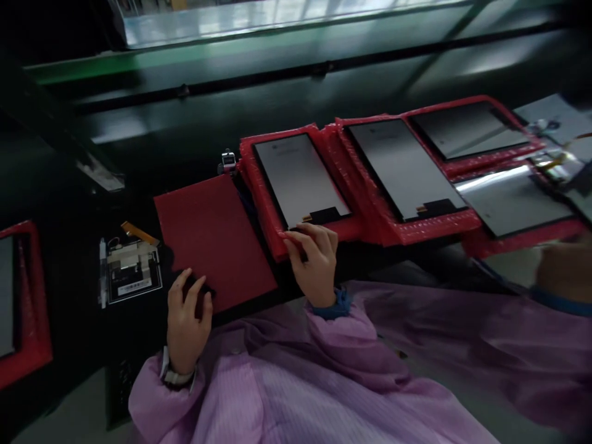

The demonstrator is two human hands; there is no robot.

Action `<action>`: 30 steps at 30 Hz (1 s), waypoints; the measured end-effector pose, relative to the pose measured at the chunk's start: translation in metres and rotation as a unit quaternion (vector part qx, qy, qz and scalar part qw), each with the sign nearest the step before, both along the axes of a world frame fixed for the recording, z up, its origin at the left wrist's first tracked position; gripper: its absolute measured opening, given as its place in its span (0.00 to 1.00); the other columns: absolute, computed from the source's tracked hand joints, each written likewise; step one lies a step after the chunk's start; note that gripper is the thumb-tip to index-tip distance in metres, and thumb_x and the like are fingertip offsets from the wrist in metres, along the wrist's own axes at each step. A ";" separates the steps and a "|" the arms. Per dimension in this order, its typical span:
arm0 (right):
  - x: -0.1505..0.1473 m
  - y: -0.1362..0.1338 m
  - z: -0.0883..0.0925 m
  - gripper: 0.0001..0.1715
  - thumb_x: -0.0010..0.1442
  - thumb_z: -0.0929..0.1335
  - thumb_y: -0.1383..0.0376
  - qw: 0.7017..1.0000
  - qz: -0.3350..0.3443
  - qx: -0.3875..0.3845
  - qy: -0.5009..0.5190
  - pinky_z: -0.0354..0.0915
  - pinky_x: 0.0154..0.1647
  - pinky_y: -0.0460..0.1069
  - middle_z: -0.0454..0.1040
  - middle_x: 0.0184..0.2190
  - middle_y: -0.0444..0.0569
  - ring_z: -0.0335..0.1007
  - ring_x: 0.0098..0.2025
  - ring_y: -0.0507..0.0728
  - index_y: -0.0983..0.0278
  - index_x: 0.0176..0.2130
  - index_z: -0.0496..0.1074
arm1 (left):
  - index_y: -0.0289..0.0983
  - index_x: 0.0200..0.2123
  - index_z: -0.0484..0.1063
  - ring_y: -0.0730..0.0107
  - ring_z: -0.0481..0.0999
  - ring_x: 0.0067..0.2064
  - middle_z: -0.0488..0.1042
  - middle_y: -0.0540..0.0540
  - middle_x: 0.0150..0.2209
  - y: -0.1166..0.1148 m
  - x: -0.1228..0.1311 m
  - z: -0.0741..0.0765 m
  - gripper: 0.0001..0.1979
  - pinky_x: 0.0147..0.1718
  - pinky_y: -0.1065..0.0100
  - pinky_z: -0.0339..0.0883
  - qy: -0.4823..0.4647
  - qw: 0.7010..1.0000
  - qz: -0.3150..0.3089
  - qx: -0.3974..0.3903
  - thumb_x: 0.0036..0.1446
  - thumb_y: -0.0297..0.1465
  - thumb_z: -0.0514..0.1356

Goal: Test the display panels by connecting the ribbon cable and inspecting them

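Observation:
My left hand (189,320) is open, its fingers curved and apart over the lower left edge of a flat red sheet (215,240). My right hand (315,262) has thumb and fingertips drawn together at the near left corner of a grey display panel (298,176). That panel has a black border and a dark flex strip along its near edge. It lies on a stack of red bubble wrap (259,179). Left of the sheet is a small circuit assembly (134,271) with an orange ribbon cable (139,233).
More display panels on red bubble wrap, such as one panel (402,166), extend to the right. Another wrapped panel (7,296) is at the far left. A small metal counter (228,161) stands behind the sheet. A co-worker's blurred arm (564,271) reaches in at right.

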State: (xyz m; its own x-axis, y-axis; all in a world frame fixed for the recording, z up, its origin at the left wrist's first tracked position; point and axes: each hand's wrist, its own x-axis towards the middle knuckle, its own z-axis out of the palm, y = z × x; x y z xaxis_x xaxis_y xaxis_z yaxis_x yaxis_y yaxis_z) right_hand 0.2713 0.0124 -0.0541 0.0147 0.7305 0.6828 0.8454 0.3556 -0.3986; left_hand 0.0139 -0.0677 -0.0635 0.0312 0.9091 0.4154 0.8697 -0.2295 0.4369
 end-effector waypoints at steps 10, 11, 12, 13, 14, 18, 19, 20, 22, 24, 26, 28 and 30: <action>-0.039 -0.054 -0.008 0.23 0.69 0.63 0.54 0.967 0.045 -0.242 -0.068 0.68 0.44 0.58 0.74 0.44 0.56 0.68 0.43 0.64 0.67 0.55 0.69 | 0.36 0.54 0.70 0.55 0.67 0.62 0.66 0.37 0.60 -0.001 0.001 -0.001 0.14 0.60 0.54 0.65 0.008 1.000 0.001 -0.005 0.67 0.30 0.56; -0.040 -0.053 -0.010 0.21 0.70 0.63 0.56 0.966 0.055 -0.247 -0.052 0.68 0.45 0.58 0.74 0.43 0.55 0.69 0.43 0.63 0.66 0.54 0.70 | 0.36 0.54 0.70 0.55 0.67 0.62 0.67 0.37 0.60 -0.001 0.001 -0.001 0.14 0.60 0.54 0.65 0.007 1.000 0.001 -0.005 0.67 0.30 0.56; -0.040 -0.052 -0.011 0.19 0.70 0.62 0.58 0.966 0.066 -0.248 -0.034 0.68 0.45 0.57 0.74 0.42 0.54 0.69 0.43 0.62 0.66 0.53 0.71 | 0.36 0.54 0.70 0.55 0.67 0.62 0.67 0.37 0.60 -0.001 0.001 -0.001 0.14 0.60 0.53 0.65 0.005 1.000 0.002 -0.004 0.67 0.30 0.56; -0.039 -0.050 -0.011 0.17 0.70 0.63 0.59 0.967 0.075 -0.244 -0.018 0.68 0.45 0.56 0.75 0.40 0.53 0.69 0.42 0.61 0.65 0.52 0.71 | 0.37 0.54 0.70 0.55 0.67 0.62 0.67 0.37 0.59 -0.001 0.001 0.000 0.14 0.60 0.53 0.65 0.003 1.000 0.003 -0.002 0.67 0.30 0.56; -0.037 -0.047 -0.010 0.15 0.70 0.63 0.60 0.970 0.078 -0.231 -0.003 0.68 0.44 0.56 0.74 0.38 0.52 0.69 0.41 0.60 0.65 0.51 0.72 | 0.37 0.54 0.70 0.55 0.67 0.62 0.67 0.37 0.59 -0.001 0.001 0.000 0.13 0.60 0.53 0.66 0.001 1.000 0.003 -0.001 0.67 0.30 0.56; -0.014 -0.027 -0.002 0.12 0.67 0.66 0.63 0.995 0.025 -0.094 0.014 0.66 0.48 0.56 0.74 0.40 0.51 0.67 0.44 0.60 0.62 0.50 0.72 | 0.38 0.54 0.70 0.54 0.67 0.63 0.67 0.37 0.60 -0.001 0.001 0.000 0.14 0.60 0.51 0.66 -0.001 1.000 -0.003 -0.005 0.67 0.30 0.56; -0.007 -0.021 0.001 0.14 0.66 0.67 0.62 0.998 0.007 -0.064 0.002 0.65 0.50 0.57 0.73 0.43 0.53 0.67 0.47 0.61 0.62 0.51 0.71 | 0.37 0.54 0.70 0.54 0.67 0.63 0.67 0.37 0.59 -0.001 0.001 0.000 0.14 0.60 0.51 0.67 -0.001 1.000 -0.005 -0.005 0.66 0.30 0.57; -0.001 -0.017 0.003 0.16 0.66 0.68 0.60 0.999 -0.004 -0.046 -0.013 0.64 0.52 0.59 0.73 0.45 0.54 0.66 0.49 0.62 0.61 0.52 0.71 | 0.37 0.54 0.70 0.54 0.67 0.63 0.67 0.37 0.59 -0.001 0.001 0.000 0.14 0.60 0.51 0.67 0.001 1.000 -0.007 -0.004 0.66 0.30 0.57; 0.007 -0.012 0.007 0.16 0.65 0.69 0.59 0.999 -0.009 -0.031 -0.033 0.63 0.53 0.61 0.72 0.46 0.54 0.65 0.50 0.63 0.60 0.51 0.71 | 0.37 0.55 0.70 0.53 0.67 0.63 0.67 0.37 0.59 -0.001 0.002 0.001 0.15 0.60 0.49 0.66 0.007 1.000 -0.010 -0.001 0.66 0.31 0.57; 0.006 -0.016 0.009 0.11 0.65 0.68 0.60 0.999 0.015 -0.029 -0.030 0.64 0.51 0.59 0.72 0.43 0.52 0.66 0.48 0.61 0.60 0.48 0.71 | 0.37 0.55 0.70 0.51 0.66 0.64 0.67 0.36 0.60 -0.002 0.003 0.002 0.15 0.61 0.48 0.66 0.016 1.000 -0.013 -0.004 0.65 0.31 0.58; -0.004 -0.026 0.007 0.11 0.66 0.68 0.61 0.996 0.055 -0.071 -0.020 0.66 0.48 0.57 0.72 0.41 0.51 0.68 0.45 0.60 0.60 0.48 0.70 | 0.37 0.55 0.70 0.51 0.65 0.64 0.67 0.36 0.60 -0.003 0.004 0.002 0.15 0.61 0.48 0.66 0.019 1.000 -0.012 -0.012 0.65 0.31 0.58; -0.017 -0.039 0.000 0.20 0.66 0.67 0.55 0.984 0.080 -0.152 -0.038 0.68 0.46 0.58 0.73 0.43 0.54 0.68 0.45 0.62 0.63 0.53 0.68 | 0.38 0.55 0.70 0.51 0.65 0.64 0.66 0.36 0.60 -0.004 0.005 0.003 0.16 0.61 0.48 0.66 0.020 1.000 -0.009 -0.022 0.66 0.31 0.57; -0.028 -0.048 -0.009 0.27 0.66 0.66 0.51 0.974 0.077 -0.207 -0.055 0.68 0.45 0.60 0.73 0.45 0.57 0.68 0.45 0.64 0.65 0.56 0.67 | 0.37 0.55 0.70 0.51 0.65 0.64 0.66 0.36 0.60 -0.004 0.007 0.003 0.16 0.61 0.48 0.67 0.023 0.999 -0.007 -0.023 0.66 0.31 0.57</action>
State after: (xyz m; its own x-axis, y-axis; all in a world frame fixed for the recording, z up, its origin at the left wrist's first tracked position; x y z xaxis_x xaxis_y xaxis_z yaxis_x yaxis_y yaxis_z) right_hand 0.2430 -0.0353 -0.0630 -0.1744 0.9312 0.3200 0.8404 0.3101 -0.4444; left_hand 0.0205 -0.0721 -0.0601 0.0624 0.9267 0.3705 0.8862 -0.2222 0.4065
